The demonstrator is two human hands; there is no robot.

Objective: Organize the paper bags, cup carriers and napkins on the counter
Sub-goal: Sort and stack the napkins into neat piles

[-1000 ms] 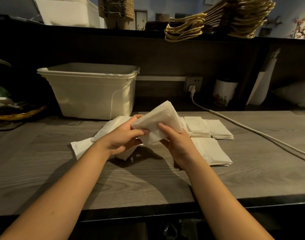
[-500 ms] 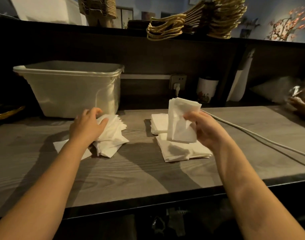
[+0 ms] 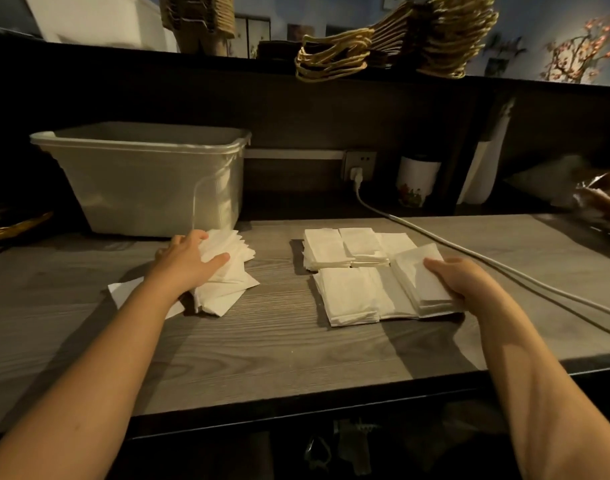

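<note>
Resting open-fingered, left hand [image 3: 189, 266] covers the loose napkins [image 3: 227, 292] — right hand [image 3: 469, 282] grips a folded stack [image 3: 414, 271].

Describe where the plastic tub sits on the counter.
In the head view, the plastic tub sits at the back left of the counter, left of the wall socket and just behind the loose napkin pile under the left hand.

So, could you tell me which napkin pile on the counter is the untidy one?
The loose pile under the left hand, beside the plastic tub: its napkins fan out askew, while the stacks at right are squared.
</note>
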